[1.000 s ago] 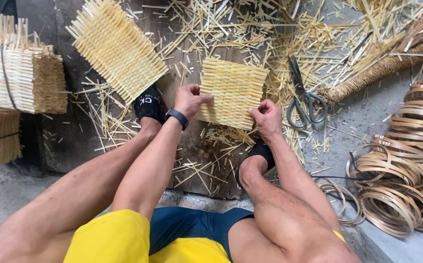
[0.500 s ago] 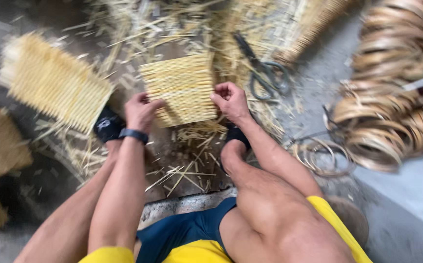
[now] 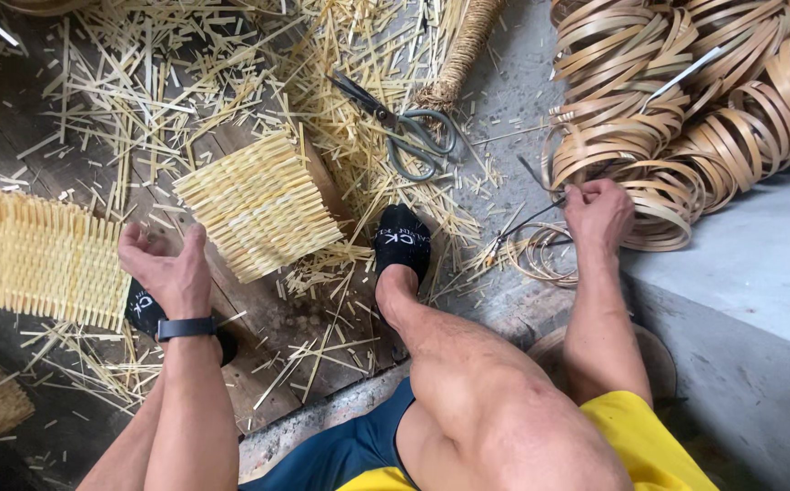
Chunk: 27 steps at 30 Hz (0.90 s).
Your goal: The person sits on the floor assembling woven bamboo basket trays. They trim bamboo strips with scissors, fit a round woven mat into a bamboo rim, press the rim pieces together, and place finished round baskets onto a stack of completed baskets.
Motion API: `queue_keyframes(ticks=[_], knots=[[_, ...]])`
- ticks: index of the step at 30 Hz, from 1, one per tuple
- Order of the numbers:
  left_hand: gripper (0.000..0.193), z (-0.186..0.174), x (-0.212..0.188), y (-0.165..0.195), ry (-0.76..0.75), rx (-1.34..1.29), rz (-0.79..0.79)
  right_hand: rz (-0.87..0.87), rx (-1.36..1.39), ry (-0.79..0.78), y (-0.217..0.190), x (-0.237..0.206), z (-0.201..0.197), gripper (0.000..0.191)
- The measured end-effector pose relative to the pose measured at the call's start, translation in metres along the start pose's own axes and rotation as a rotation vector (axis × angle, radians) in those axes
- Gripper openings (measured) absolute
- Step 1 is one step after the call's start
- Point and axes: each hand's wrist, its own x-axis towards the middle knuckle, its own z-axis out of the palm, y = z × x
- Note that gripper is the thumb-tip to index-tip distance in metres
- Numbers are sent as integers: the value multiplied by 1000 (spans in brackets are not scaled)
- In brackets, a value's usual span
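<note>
The woven panel (image 3: 263, 205) lies flat on the wooden board (image 3: 267, 318), tilted so its long axis runs from lower left to upper right, its loose stick ends pointing out along both long edges. The left hand (image 3: 169, 271) hovers just beside the panel's lower left corner, palm up, fingers spread apart and holding nothing; it is much the nearer hand, and the panel lies up and to the right of it. The right hand (image 3: 598, 211) is well apart from the panel, far to its right, fingers pinched together on a thin dark strand (image 3: 531, 218) that trails down toward a small coil (image 3: 540, 259) on the floor. Just right of the panel's lower corner sits a foot in a black sock (image 3: 402, 245). Above and right of the panel lie scissors (image 3: 404, 127) among scattered straw offcuts (image 3: 140, 91). To the left of the panel, past the left hand, is a second, longer woven panel (image 3: 35, 250). Far to the right of the panel, beyond the right hand, coiled flat strips (image 3: 668, 118) are heaped beside a grey concrete step (image 3: 740, 291).
</note>
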Motion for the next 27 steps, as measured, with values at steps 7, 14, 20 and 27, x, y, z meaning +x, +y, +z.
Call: queue_keyframes(ticks=[7, 14, 20, 27], knots=[[75, 1, -16, 39, 71, 60, 127, -84, 609, 9, -24, 6, 21, 19], [70, 23, -27, 54, -22, 16, 230, 291, 995, -234, -98, 51, 43, 19], [68, 16, -28, 46, -33, 36, 215, 247, 1021, -267, -88, 72, 45, 19], [63, 9, -35, 35, -94, -55, 196, -169, 504, 71, 1, 77, 15, 17]])
